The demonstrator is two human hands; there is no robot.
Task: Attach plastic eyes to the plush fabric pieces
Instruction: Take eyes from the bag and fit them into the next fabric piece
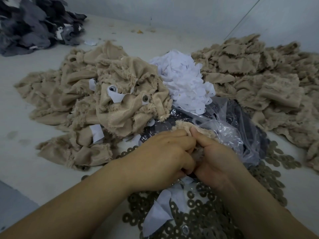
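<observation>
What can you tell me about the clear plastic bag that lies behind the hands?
The bag is thin, clear, glossy film, crumpled and lying open on the table. Dark contents show through it; what they are cannot be told. It sits among the white paper scraps, the tan fabric piles and the washers. The held fabric piece overlaps its near edge.

The beige plush piece [198, 130] is mostly hidden under both hands; the dark grey fabric pile [34, 26], upper left, is cut off

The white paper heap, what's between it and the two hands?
In the head view, a clear plastic bag of dark pieces lies between the white paper heap and the hands.
</observation>
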